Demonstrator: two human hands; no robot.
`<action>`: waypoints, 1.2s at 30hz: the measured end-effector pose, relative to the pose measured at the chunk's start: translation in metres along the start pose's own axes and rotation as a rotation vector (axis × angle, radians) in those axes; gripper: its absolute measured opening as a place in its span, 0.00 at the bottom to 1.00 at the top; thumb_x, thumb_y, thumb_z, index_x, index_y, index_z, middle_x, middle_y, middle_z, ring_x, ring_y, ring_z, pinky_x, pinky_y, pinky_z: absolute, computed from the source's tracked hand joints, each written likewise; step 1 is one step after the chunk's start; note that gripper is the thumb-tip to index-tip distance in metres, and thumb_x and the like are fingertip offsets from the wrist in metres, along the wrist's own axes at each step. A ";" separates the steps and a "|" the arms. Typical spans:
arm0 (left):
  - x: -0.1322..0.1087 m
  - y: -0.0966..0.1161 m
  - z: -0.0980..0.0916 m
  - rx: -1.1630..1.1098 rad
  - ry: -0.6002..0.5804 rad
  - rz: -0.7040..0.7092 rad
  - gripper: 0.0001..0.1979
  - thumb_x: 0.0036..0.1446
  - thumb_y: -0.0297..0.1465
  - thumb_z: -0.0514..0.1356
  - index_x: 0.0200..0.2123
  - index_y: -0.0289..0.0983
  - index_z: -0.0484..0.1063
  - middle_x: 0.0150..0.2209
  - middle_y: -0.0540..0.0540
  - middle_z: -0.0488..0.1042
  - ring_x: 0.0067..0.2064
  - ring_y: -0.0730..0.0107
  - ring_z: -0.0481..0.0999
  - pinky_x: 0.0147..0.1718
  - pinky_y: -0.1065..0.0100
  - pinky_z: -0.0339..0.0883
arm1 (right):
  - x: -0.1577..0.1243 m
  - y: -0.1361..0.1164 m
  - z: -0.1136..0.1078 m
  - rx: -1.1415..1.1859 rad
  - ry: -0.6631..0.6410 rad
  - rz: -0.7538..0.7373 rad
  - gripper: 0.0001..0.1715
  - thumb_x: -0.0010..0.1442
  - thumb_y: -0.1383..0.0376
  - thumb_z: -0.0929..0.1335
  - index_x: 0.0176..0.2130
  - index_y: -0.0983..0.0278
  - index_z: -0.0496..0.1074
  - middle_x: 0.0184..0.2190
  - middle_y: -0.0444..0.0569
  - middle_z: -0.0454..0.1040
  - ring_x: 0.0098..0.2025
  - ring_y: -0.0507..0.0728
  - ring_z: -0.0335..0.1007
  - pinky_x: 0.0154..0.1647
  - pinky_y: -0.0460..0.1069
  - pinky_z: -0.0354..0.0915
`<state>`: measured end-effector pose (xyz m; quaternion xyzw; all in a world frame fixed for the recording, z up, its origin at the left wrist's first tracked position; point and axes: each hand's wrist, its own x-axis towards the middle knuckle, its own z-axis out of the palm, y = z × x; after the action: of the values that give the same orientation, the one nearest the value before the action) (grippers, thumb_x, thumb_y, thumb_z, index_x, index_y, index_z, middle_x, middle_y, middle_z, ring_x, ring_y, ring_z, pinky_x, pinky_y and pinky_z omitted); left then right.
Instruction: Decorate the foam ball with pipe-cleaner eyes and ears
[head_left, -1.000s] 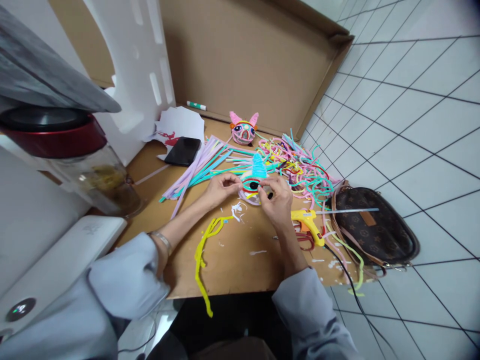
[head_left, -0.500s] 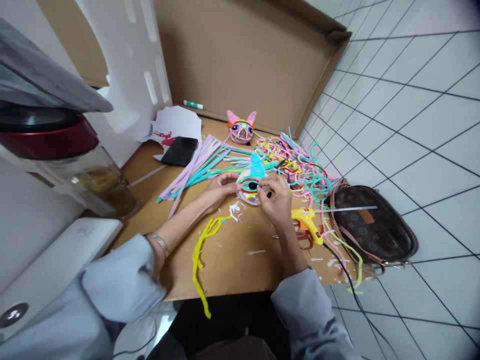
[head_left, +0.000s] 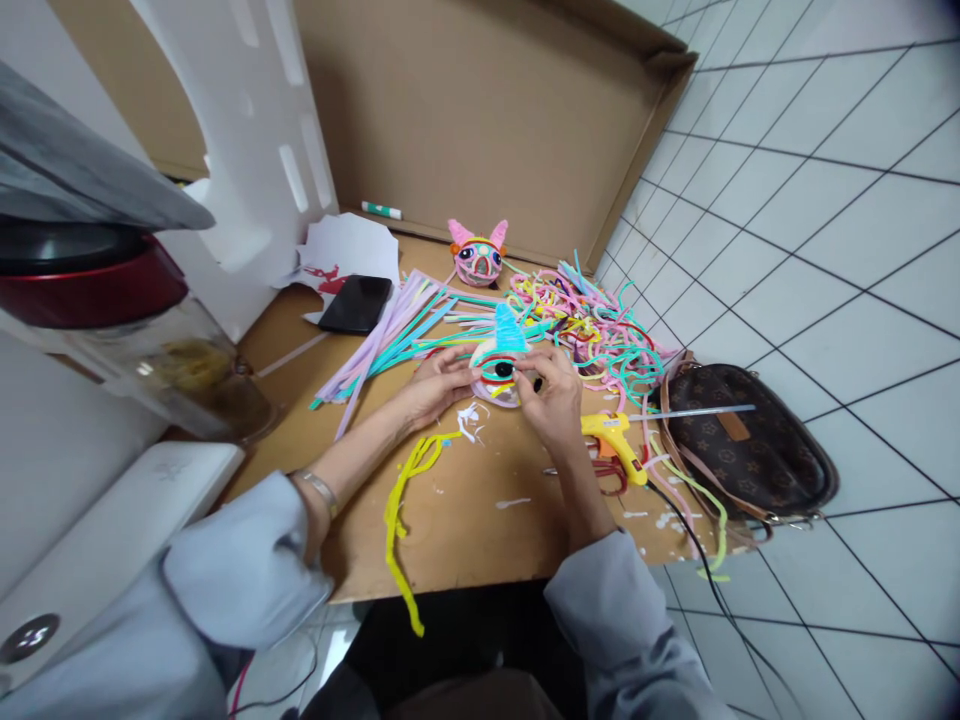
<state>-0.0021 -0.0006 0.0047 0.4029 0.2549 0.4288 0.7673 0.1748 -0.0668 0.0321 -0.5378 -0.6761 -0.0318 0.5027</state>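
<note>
Between my hands is a round craft animal head point(head_left: 491, 390) with a blue ear on top and a black eye ringed in white, teal and red. My left hand point(head_left: 444, 385) grips its left side, thumb toward the front. On the right side my right hand point(head_left: 553, 395) is closed, thumb and forefinger pinching at the edge of the eye. Part of the face is hidden behind the right fingers. Just below lie white scraps point(head_left: 472, 422) and a yellow pipe cleaner strand point(head_left: 395, 520) that hangs over the table's front edge.
Behind stands a finished-looking head with pink ears point(head_left: 478, 262). Pipe cleaners lie in a straight bundle point(head_left: 390, 340) and a tangled pile point(head_left: 600, 325). At right are a yellow glue gun point(head_left: 616, 440) and a brown bag point(head_left: 742, 435); at left, a phone point(head_left: 355, 304) and a glass jug point(head_left: 187, 370).
The view has shifted slightly. Both hands keep their hold on the craft head, with the right fingers still at the eye; little else differs.
</note>
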 end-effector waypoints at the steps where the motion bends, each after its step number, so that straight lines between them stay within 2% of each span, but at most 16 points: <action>1: 0.000 0.000 0.000 0.005 0.005 0.004 0.28 0.39 0.27 0.77 0.46 0.36 0.77 0.44 0.43 0.82 0.43 0.62 0.82 0.48 0.61 0.74 | 0.000 0.000 0.000 0.009 0.007 -0.003 0.06 0.58 0.68 0.69 0.34 0.60 0.78 0.37 0.51 0.75 0.42 0.60 0.74 0.46 0.56 0.71; 6: -0.002 0.002 0.000 0.021 0.022 0.019 0.29 0.37 0.27 0.78 0.46 0.37 0.76 0.44 0.44 0.82 0.44 0.62 0.82 0.47 0.61 0.74 | 0.000 -0.001 0.002 0.025 0.018 -0.004 0.06 0.58 0.68 0.69 0.34 0.60 0.78 0.37 0.51 0.75 0.43 0.60 0.74 0.47 0.56 0.72; 14: 0.003 0.003 -0.006 0.052 0.087 0.148 0.30 0.30 0.30 0.79 0.41 0.35 0.76 0.42 0.43 0.81 0.40 0.64 0.79 0.42 0.63 0.73 | -0.003 0.002 0.008 0.076 -0.014 0.016 0.06 0.57 0.69 0.69 0.34 0.60 0.77 0.36 0.50 0.75 0.43 0.60 0.74 0.43 0.55 0.73; 21: 0.001 0.007 -0.004 0.072 0.096 0.126 0.28 0.31 0.29 0.78 0.39 0.35 0.76 0.40 0.46 0.79 0.39 0.66 0.78 0.39 0.65 0.72 | -0.004 0.004 0.013 0.080 0.016 -0.020 0.08 0.58 0.70 0.68 0.35 0.60 0.77 0.37 0.50 0.74 0.43 0.60 0.73 0.46 0.56 0.71; 30: -0.003 0.010 -0.001 0.112 0.116 0.109 0.26 0.33 0.29 0.76 0.39 0.35 0.74 0.40 0.46 0.78 0.40 0.65 0.78 0.41 0.63 0.73 | -0.003 0.002 0.015 0.074 -0.010 0.029 0.09 0.57 0.70 0.67 0.37 0.61 0.76 0.39 0.52 0.76 0.46 0.61 0.73 0.51 0.57 0.69; 36: -0.002 0.007 -0.004 0.103 0.137 0.091 0.26 0.34 0.28 0.76 0.40 0.36 0.74 0.39 0.48 0.79 0.37 0.69 0.78 0.40 0.65 0.74 | -0.004 -0.002 0.015 0.078 0.000 0.093 0.13 0.55 0.69 0.67 0.42 0.62 0.74 0.42 0.53 0.77 0.47 0.61 0.73 0.50 0.56 0.71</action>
<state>-0.0089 0.0018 0.0088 0.4228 0.3097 0.4763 0.7061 0.1632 -0.0614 0.0230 -0.5485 -0.6512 0.0181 0.5242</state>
